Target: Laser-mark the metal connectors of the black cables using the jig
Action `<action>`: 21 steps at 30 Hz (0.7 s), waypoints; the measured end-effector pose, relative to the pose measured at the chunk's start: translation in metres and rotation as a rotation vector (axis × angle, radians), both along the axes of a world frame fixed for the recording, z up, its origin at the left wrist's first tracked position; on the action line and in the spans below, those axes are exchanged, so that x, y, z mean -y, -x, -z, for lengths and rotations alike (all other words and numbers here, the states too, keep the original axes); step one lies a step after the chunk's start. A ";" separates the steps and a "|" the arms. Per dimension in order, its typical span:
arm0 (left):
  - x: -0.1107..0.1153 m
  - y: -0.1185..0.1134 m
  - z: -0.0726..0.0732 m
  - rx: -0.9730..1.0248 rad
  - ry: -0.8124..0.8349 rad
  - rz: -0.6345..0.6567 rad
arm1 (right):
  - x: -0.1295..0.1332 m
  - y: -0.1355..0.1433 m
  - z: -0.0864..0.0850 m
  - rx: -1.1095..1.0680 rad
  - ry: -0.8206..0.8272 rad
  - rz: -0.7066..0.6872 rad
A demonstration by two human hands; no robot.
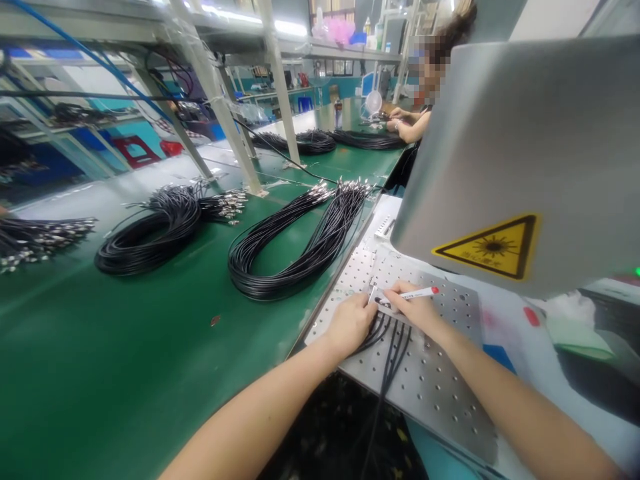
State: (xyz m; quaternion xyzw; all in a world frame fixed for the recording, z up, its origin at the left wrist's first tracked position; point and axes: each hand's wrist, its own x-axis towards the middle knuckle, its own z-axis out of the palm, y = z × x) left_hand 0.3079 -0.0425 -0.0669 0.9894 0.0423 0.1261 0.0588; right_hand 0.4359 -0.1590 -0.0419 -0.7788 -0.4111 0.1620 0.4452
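Observation:
A perforated metal plate [440,360] lies under both hands. My right hand [413,308] is closed round a white marker [420,293] with a red end, its other end over a small metal fixture [385,303]. At the fixture's left end, my left hand [353,320] has its fingers pressed together; what they hold, if anything, is too small to name. Several black cables [395,353] run from the fixture toward me and hang over the plate's front edge.
Bundles of black cables [273,283] lie on the green table [150,347] to the left. A large grey machine housing [515,147] with a laser warning sign overhangs the right side. Another person's hands [400,120] work farther back. Metal posts [283,93] rise from the table.

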 end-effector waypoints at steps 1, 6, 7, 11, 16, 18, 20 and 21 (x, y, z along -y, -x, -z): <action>0.000 0.000 0.000 0.002 -0.001 0.000 | 0.000 0.000 0.000 0.003 0.003 0.000; 0.000 0.000 -0.001 -0.013 0.012 0.002 | 0.003 0.002 -0.002 0.018 -0.007 0.017; 0.000 0.000 -0.001 -0.021 0.015 0.003 | 0.003 0.002 -0.002 0.025 -0.005 0.018; 0.000 0.000 -0.003 -0.033 0.010 0.001 | 0.001 0.003 -0.003 0.058 0.015 -0.001; 0.001 0.001 -0.004 -0.042 -0.002 -0.003 | 0.001 0.001 -0.003 0.042 0.039 -0.018; 0.001 0.001 -0.005 -0.044 -0.007 -0.007 | 0.005 -0.001 -0.004 0.049 0.053 -0.012; 0.002 0.001 -0.007 -0.049 -0.009 -0.007 | 0.010 -0.004 -0.005 0.057 0.070 -0.001; 0.002 0.001 -0.008 -0.056 -0.009 -0.007 | 0.014 -0.005 -0.006 0.056 0.078 0.003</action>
